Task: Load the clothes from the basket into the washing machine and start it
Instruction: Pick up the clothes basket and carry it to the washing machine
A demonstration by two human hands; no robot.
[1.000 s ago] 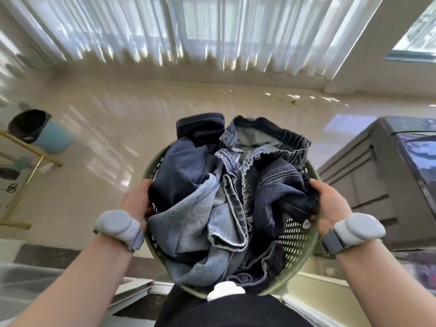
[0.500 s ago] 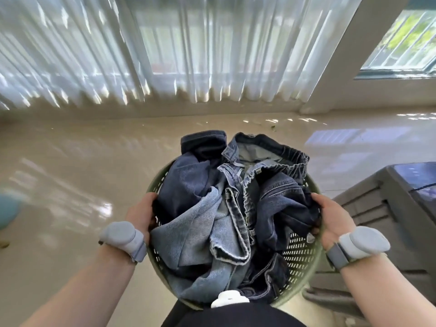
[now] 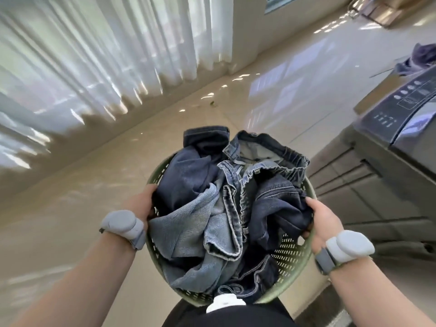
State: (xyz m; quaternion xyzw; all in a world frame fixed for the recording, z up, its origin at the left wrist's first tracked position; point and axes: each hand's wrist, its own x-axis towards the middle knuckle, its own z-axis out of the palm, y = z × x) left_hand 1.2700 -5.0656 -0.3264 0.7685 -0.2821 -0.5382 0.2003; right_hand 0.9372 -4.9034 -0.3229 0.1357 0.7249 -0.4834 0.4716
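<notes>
A round green plastic basket (image 3: 292,258) is held in front of my body, piled with blue and dark denim jeans (image 3: 226,208). My left hand (image 3: 140,204) grips its left rim and my right hand (image 3: 324,220) grips its right rim, thumb over the edge. Both wrists carry grey bands. The grey top-loading washing machine (image 3: 387,161) stands at the right, its lid down and its button panel (image 3: 410,95) facing up.
Shiny beige tiled floor (image 3: 94,197) stretches ahead and to the left. White curtains (image 3: 82,55) hang along the far wall. A blue cloth (image 3: 422,57) lies beyond the machine at the far right. A white pillar (image 3: 247,31) stands by the curtains.
The view has swung and tilted to the right; the washing machine's top and control panel have come into sight. Both hands keep the same hold on the basket.
</notes>
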